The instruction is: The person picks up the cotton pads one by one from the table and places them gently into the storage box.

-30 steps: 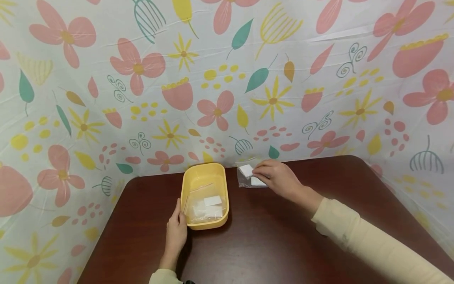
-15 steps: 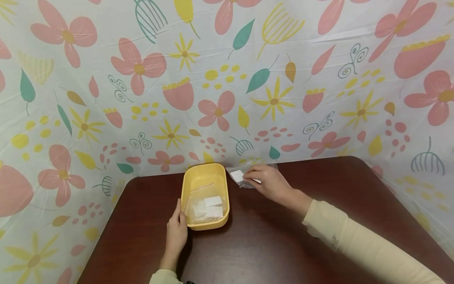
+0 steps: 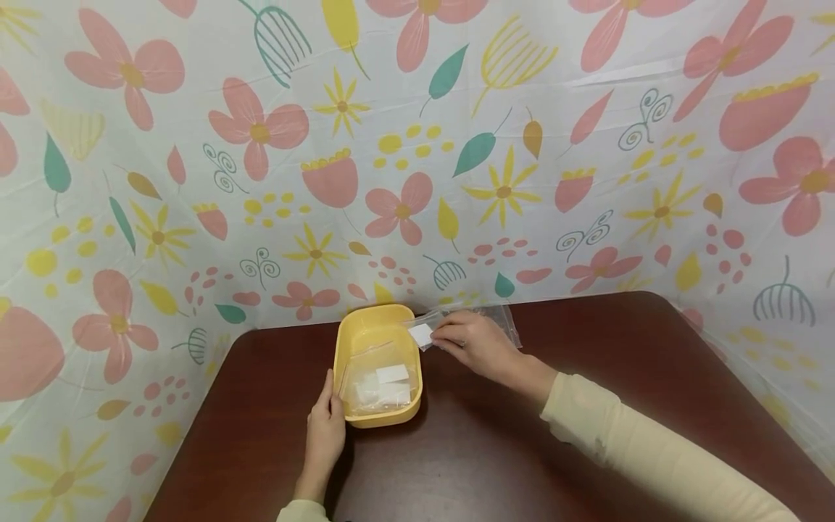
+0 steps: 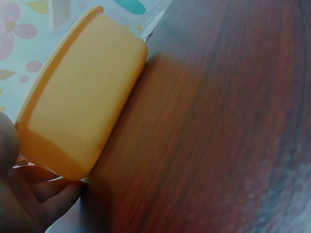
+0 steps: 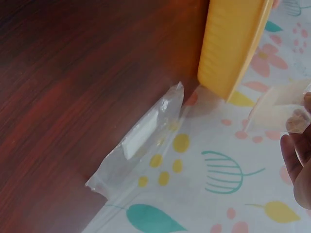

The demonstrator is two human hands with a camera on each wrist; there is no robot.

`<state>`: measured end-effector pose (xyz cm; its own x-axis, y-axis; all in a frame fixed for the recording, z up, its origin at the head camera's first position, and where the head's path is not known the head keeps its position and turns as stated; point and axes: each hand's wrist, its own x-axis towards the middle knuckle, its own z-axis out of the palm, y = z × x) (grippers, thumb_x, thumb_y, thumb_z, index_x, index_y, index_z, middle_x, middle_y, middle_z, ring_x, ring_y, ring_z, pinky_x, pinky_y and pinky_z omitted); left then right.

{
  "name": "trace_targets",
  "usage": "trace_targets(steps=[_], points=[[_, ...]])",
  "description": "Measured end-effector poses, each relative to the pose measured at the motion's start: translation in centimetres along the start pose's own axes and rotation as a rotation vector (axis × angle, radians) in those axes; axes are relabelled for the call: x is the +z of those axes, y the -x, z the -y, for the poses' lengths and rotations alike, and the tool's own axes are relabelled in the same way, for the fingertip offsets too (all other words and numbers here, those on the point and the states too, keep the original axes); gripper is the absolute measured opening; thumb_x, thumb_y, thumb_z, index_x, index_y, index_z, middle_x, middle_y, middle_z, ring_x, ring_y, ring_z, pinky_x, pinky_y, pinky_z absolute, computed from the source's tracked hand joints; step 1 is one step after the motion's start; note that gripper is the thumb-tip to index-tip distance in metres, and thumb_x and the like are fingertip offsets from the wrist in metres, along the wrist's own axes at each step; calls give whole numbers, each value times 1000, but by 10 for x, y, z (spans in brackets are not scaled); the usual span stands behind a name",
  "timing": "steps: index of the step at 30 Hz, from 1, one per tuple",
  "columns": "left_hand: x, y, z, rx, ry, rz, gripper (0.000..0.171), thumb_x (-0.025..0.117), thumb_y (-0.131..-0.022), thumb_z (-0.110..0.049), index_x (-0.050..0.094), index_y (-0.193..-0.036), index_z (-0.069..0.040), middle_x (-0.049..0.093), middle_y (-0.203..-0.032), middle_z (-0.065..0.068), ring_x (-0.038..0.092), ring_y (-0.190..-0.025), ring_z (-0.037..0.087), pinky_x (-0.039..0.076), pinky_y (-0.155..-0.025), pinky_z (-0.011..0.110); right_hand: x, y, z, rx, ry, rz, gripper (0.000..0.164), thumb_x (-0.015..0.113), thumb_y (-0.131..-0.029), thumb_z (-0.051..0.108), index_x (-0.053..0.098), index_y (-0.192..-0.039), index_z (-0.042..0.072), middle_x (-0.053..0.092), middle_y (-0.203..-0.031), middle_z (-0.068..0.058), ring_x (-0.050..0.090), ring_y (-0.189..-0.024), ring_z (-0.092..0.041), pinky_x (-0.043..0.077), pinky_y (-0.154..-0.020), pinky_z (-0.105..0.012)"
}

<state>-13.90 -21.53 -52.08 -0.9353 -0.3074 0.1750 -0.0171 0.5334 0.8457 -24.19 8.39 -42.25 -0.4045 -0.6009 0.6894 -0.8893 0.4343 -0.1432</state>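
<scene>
My left hand holds the left side of a yellow plastic bin. In the left wrist view its thumb lies at the rim and its fingers reach round the bin's wall. Between thumb and fingertips, my right hand pinches a clear plastic bag with a white card in it. That bag's front end overlaps the bin's right rim in the head view. Behind the hand a second clear bag, also with a white piece inside, lies on the table. Inside the bin lie clear bags with white pieces.
A dark brown wooden table carries the bin. Its back edge meets a white cloth wall printed with flowers and leaves, which also stands along both sides.
My right hand has moved left with the pinched bag, from above the other bag to the bin's right rim. The left hand has stayed on the bin.
</scene>
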Motion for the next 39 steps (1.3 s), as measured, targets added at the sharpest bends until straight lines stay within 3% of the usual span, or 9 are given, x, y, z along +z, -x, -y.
trace_targets(steps=[1, 3, 5, 8, 11, 14, 21, 34, 39], points=[[0, 0, 0, -1, 2, 2, 50, 40, -108, -14, 34, -158, -14, 42, -152, 16, 63, -82, 29, 48, -92, 45, 1, -1, 1, -5, -4, -2, 14, 85, -80, 9, 81, -93, 12, 72, -96, 0, 67, -90, -17, 56, -76, -32], [0, 1, 1, -4, 12, 7, 50, 40, -108, -14, 34, -158, -15, 41, -153, 15, 62, -93, 36, 46, -97, 47, 4, -2, 3, -13, -7, -3, 13, 85, -81, 10, 81, -93, 12, 72, -96, 0, 67, -89, -17, 56, -76, -31], [1, 0, 1, -2, 7, 4, 50, 40, -108, -14, 34, -158, -15, 41, -153, 14, 59, -110, 33, 44, -99, 46, 6, -3, 5, -17, -11, -5, 13, 85, -81, 11, 81, -92, 12, 72, -96, 0, 67, -89, -17, 56, -76, -31], [1, -1, 1, 1, 18, 1, 50, 40, -108, -13, 34, -158, -14, 41, -153, 14, 58, -104, 33, 43, -96, 46, 10, -5, 8, -17, -20, -6, 11, 84, -82, 11, 81, -93, 12, 72, -95, 0, 66, -89, -16, 55, -76, -30], [0, -1, 1, 9, 18, -6, 50, 41, -108, -13, 35, -157, -14, 42, -152, 15, 51, -127, 29, 41, -104, 48, 14, -7, 12, -15, -42, -8, 11, 84, -83, 12, 81, -93, 12, 72, -96, 0, 66, -89, -16, 55, -77, -29], [0, -1, 0, 10, 20, -6, 50, 41, -107, -12, 35, -157, -13, 42, -152, 15, 42, -136, 30, 37, -108, 50, 18, -10, 17, -25, -55, -9, 11, 83, -83, 12, 81, -94, 11, 72, -96, 0, 66, -88, -16, 55, -77, -28], [0, -1, 1, 19, 8, -19, 50, 41, -107, -12, 36, -157, -11, 44, -150, 18, 48, -130, 31, 40, -105, 52, 30, -14, 26, -64, -62, -9, 10, 82, -84, 11, 81, -94, 11, 71, -95, 0, 66, -88, -15, 54, -79, -28], [3, 0, -2, 26, 2, -25, 49, 41, -107, -11, 38, -156, -11, 46, -148, 19, 46, -133, 35, 39, -105, 55, 43, -20, 34, -95, -71, -12, 10, 83, -83, 11, 81, -93, 11, 71, -96, 0, 65, -91, -15, 53, -80, -26], [2, -1, -3, 20, -11, -29, 50, 41, -107, -11, 38, -156, -11, 46, -148, 20, 54, -122, 32, 42, -101, 53, 43, -20, 35, -92, -70, -6, 9, 82, -85, 12, 81, -93, 12, 71, -97, 1, 65, -91, -15, 53, -80, -25]])
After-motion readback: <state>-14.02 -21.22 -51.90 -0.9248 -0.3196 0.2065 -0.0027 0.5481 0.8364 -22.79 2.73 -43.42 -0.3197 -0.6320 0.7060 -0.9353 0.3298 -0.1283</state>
